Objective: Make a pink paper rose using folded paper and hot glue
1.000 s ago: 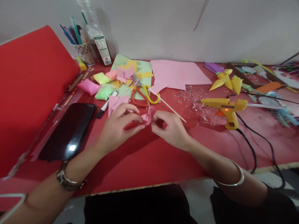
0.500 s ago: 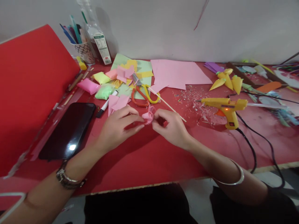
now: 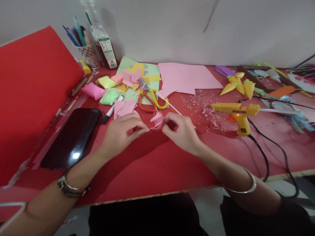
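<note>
Between my hands is a curled strip of pink paper [image 3: 156, 121], loosely coiled and held just above the red table [image 3: 157, 164]. My left hand [image 3: 123, 132] pinches its left end between thumb and fingertips. The fingers of my right hand [image 3: 180, 131] are curled in a pinch at the coil's right side. Behind the coil lie scissors [image 3: 147, 104] with orange and yellow handles. A thin wooden stick [image 3: 172, 105] runs beside them, partly hidden by my right hand. Folded pink paper pieces [image 3: 124, 108] rest behind my left hand.
A yellow glue gun [image 3: 242, 114] with a lit red light lies at right, its black cord [image 3: 265, 155] trailing off the edge. A phone [image 3: 72, 137] lies at left. Pink sheets [image 3: 189, 77], clay packets [image 3: 93, 91], a marker [image 3: 112, 110] and a bottle [image 3: 105, 49] stand or lie farther back.
The pink paper coil has loosened from a tight roll into a wider, more open loop. My left hand has shifted slightly left, away from my right hand.
</note>
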A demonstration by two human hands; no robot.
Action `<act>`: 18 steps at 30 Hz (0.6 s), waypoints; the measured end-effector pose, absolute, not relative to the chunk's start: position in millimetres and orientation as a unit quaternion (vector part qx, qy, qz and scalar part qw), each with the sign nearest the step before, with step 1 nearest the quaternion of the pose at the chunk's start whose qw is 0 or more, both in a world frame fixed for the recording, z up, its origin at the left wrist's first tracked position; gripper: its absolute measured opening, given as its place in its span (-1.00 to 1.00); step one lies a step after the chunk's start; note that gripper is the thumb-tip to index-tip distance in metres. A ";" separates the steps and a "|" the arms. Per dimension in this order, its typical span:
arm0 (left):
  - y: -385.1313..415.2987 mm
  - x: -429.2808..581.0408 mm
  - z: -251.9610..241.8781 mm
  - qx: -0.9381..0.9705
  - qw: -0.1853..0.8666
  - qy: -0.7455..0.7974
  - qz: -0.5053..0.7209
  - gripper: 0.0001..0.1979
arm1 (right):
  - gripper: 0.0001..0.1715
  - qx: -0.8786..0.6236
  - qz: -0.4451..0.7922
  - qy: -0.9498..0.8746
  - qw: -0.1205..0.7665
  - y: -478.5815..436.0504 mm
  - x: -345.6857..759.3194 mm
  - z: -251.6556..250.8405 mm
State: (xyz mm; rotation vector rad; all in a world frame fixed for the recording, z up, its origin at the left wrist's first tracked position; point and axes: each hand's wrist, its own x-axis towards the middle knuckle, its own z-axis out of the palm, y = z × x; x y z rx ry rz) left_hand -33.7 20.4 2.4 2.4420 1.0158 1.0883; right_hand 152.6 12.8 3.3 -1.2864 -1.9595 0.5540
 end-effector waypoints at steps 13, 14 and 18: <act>28.1 -40.5 5.5 0.740 0.165 0.442 0.479 -0.83 | -0.84 -0.508 0.193 -0.750 0.378 15.1 155.8 3.4; 28.0 -40.4 5.4 0.738 0.163 0.447 0.478 -0.83 | -0.84 -0.508 0.196 -0.749 0.378 15.1 155.6 3.4; 27.4 -39.8 5.1 0.735 0.167 0.455 0.474 -0.85 | -0.84 -0.508 0.202 -0.748 0.376 14.9 155.2 3.9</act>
